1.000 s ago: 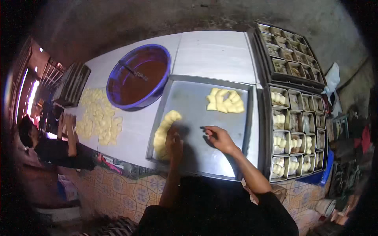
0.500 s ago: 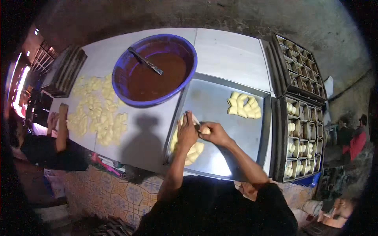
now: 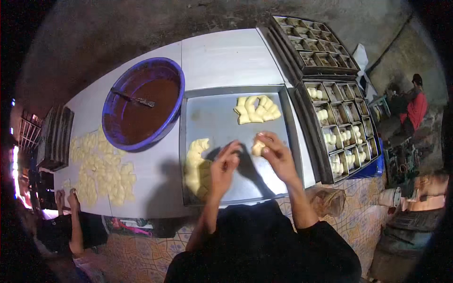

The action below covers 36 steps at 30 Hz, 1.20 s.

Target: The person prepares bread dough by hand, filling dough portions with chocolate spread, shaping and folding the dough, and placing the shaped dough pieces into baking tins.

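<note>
Over the metal tray [image 3: 225,129], my right hand [image 3: 279,159] is closed around a small lump of pale dough [image 3: 258,148], pinched between thumb and fingers. My left hand [image 3: 223,170] hovers to its left with the fingers loosely stretched and apart, and nothing shows in it. Beside the left hand, a curved group of shaped dough pieces [image 3: 195,165] lies along the tray's left side, partly in shadow. At the tray's far side sits another cluster of shaped dough pieces [image 3: 257,110].
Left of the tray stands a purple basin [image 3: 175,111] of brown filling with a brush-like tool [image 3: 133,98] in it. Many dough pieces [image 3: 101,170] cover the table's left part, near a co-worker's hands [image 3: 67,200]. Stacked compartment moulds [image 3: 337,127] stand on the right, some holding dough.
My hands have parted; the right one has moved off with the dough lump, and the left has lifted from the dough on the tray's left. The view has turned toward the right.
</note>
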Available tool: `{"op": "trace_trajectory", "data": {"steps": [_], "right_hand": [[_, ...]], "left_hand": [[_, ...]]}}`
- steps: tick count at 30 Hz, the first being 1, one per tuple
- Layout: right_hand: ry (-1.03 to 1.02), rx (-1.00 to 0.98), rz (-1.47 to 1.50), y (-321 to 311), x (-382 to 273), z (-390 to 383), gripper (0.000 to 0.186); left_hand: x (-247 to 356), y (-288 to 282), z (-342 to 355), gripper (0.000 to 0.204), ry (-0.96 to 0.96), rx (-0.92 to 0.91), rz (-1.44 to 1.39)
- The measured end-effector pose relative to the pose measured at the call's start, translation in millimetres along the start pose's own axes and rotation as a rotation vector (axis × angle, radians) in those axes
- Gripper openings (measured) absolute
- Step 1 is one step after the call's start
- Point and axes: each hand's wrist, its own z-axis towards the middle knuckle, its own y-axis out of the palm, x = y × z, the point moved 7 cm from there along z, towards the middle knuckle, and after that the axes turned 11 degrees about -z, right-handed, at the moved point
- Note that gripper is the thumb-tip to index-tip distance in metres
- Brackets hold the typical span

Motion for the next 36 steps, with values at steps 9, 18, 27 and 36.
{"op": "trace_trajectory", "data": {"steps": [9,18,27,36], "right_hand": [[0.089,-0.042,-0.118,51.5,7.4,19.8,0.036],[0.144,-0.612,0.34,94.0,32.6,48.8,0.094],[0.268,-0.416,0.527,99.1,89.3,61.2,0.089],[0.318,-0.252,0.575,97.9,127.0,53.0,0.062]], "left_hand": [[-19.2,-3.2,-24.3,0.019,-0.018,0.379,-0.127],[22.9,10.0,18.2,0.071,-0.102,-0.066,-1.531],[81.8,-212.8,168.2,0.044,0.078,0.489,0.607],[32.4,-184.0,188.3,0.054,-0.34,0.387,0.527]]}}
